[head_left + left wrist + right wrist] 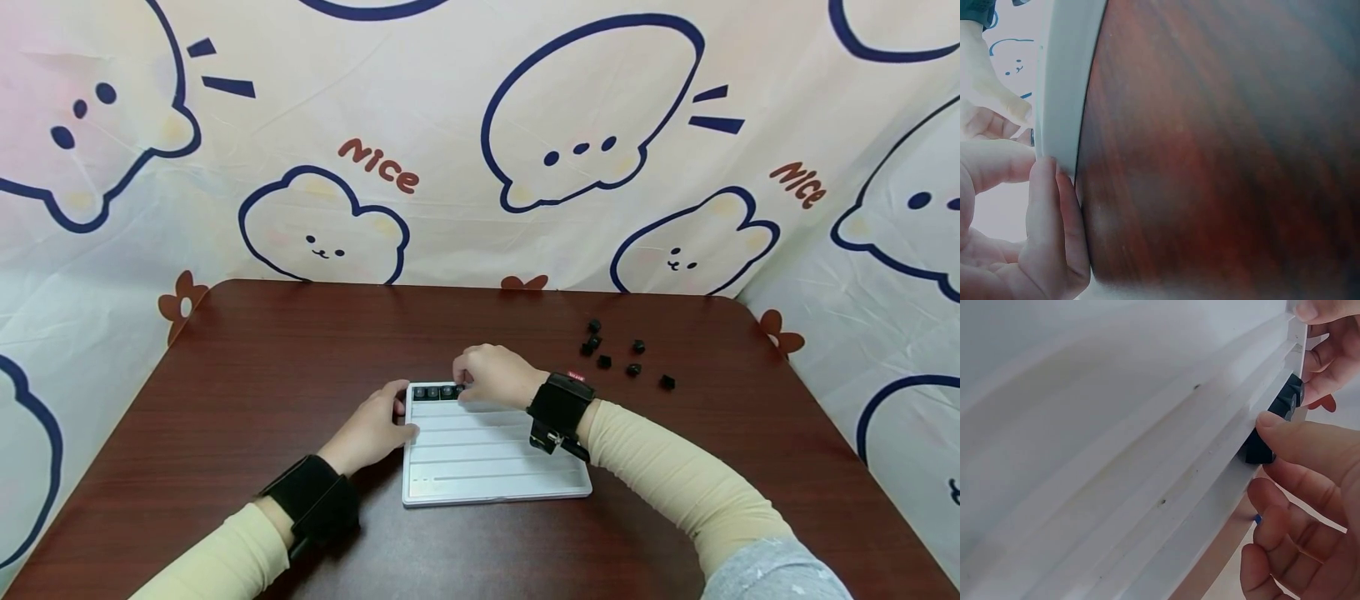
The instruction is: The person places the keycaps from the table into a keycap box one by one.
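Observation:
A white ridged tray (495, 457) lies on the table, with a short row of black keycaps (427, 392) along its far edge at the left corner. My left hand (372, 427) grips the tray's left edge, thumb on the upper side and fingers along the outer side. At the right end of the row, my right hand (497, 377) pinches a black keycap (1260, 449) between thumb and index finger. The right wrist view shows this keycap against the others in the groove, the remaining fingers curled outside the tray's edge.
Several loose black keycaps (604, 362) are scattered on the brown wooden table (300, 350), beyond and right of the tray. A pale curtain (450, 100) with cartoon outlines hangs behind the table and along its sides.

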`<state>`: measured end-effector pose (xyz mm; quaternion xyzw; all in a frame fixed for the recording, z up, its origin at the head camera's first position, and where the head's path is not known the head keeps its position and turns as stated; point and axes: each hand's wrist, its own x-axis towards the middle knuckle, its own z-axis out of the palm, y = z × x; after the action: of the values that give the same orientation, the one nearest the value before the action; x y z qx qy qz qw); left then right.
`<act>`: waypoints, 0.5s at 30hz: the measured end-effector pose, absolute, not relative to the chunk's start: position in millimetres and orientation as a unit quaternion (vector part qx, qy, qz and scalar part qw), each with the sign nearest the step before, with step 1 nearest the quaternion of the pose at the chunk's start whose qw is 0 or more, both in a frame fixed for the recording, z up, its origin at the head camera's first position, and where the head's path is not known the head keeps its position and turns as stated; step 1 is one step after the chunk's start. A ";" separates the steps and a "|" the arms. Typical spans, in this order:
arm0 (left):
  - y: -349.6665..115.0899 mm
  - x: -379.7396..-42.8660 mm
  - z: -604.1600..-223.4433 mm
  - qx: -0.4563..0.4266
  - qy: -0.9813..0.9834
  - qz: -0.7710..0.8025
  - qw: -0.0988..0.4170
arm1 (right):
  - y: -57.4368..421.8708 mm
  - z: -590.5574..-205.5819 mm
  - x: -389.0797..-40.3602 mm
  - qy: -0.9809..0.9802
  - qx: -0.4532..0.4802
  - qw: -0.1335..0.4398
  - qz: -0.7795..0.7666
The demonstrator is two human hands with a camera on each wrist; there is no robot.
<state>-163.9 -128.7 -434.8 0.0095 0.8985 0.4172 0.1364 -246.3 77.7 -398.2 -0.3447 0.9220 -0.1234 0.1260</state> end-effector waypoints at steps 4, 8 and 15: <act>-128.9 -163.9 -434.8 0.010 0.898 0.419 0.137 | 77.8 -398.1 -246.0 0.922 -0.344 0.127 -0.123; -129.2 -163.6 -434.6 0.010 0.897 0.421 0.137 | 78.4 -398.7 -246.4 0.922 -0.343 0.129 -0.122; -129.2 -163.3 -433.7 0.009 0.897 0.420 0.138 | 79.5 -400.0 -247.2 0.921 -0.345 0.130 -0.126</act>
<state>-163.3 -129.2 -433.7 0.0091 0.8967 0.4204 0.1381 -247.2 79.5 -400.0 -0.3446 0.9212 -0.1258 0.1299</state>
